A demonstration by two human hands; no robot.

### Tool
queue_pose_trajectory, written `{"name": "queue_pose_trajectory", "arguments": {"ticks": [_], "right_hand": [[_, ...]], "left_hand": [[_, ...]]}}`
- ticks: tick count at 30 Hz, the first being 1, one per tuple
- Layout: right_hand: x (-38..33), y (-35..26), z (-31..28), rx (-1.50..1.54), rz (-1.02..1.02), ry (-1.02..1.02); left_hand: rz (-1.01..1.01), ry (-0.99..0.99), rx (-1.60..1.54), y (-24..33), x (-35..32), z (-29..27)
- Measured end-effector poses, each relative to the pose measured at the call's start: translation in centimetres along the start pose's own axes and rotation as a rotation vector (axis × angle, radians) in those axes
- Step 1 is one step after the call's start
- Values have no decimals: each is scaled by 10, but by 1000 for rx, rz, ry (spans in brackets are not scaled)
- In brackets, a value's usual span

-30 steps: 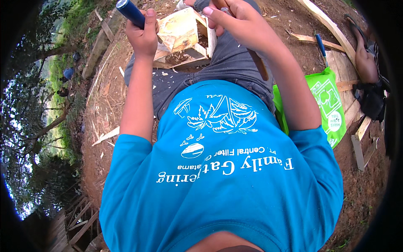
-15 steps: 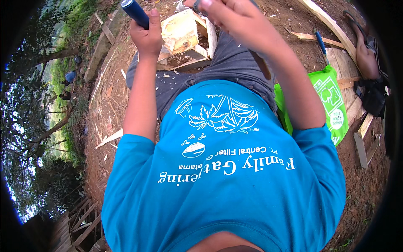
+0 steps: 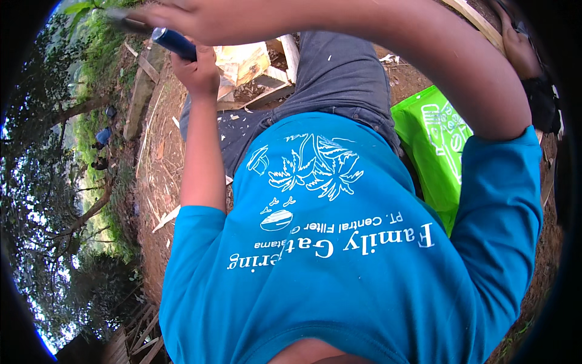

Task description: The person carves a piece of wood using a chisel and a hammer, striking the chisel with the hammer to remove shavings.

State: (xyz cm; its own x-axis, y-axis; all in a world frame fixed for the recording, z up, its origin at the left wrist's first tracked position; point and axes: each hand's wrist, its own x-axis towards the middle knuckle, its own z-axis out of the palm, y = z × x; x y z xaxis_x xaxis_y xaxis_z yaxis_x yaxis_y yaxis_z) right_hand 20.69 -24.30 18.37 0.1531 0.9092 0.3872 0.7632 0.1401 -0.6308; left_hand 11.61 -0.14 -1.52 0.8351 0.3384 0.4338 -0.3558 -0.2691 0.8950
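Observation:
My left hand [image 3: 197,73] is wrapped round a thick dark blue tool handle [image 3: 174,43], its end pointing up and left. The rest of that tool is hidden. My right arm stretches across the top of the view, so that my right hand [image 3: 182,21] is just above and beside the handle. Motion blurs its fingers, and a dark grey thing [image 3: 130,22] smears out at their end; its kind cannot be told. Beyond my left wrist, between my legs, stands a pale wooden box-like frame [image 3: 248,64], partly covered by my right forearm.
A bright green printed bag [image 3: 433,139] lies by my right hip. Wood chips and offcuts [image 3: 167,218] litter the brown soil on the left. Another person's leg [image 3: 521,54] and a long plank [image 3: 479,24] are at the upper right. Trees and plants [image 3: 97,121] fill the left edge.
My right hand has swept left across the top, from above the wooden frame to beside the blue handle. My left hand, still gripping the handle, has shifted slightly left and down.

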Motion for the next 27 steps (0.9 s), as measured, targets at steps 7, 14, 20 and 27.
{"name": "queue_pose_trajectory", "arguments": {"ticks": [7, 14, 20, 27], "right_hand": [[9, 10, 30, -229, 54, 49], [5, 2, 18, 251, 265, 163], [6, -5, 25, 229, 275, 286], [-1, -16, -2, 112, 281, 50]], "left_hand": [[41, -46, 61, 0, 2, -5], [-53, -99, -108, -1, -11, 5], [-58, -54, -143, 11, 3, 1], [12, -139, 167, -8, 0, -6]]}}
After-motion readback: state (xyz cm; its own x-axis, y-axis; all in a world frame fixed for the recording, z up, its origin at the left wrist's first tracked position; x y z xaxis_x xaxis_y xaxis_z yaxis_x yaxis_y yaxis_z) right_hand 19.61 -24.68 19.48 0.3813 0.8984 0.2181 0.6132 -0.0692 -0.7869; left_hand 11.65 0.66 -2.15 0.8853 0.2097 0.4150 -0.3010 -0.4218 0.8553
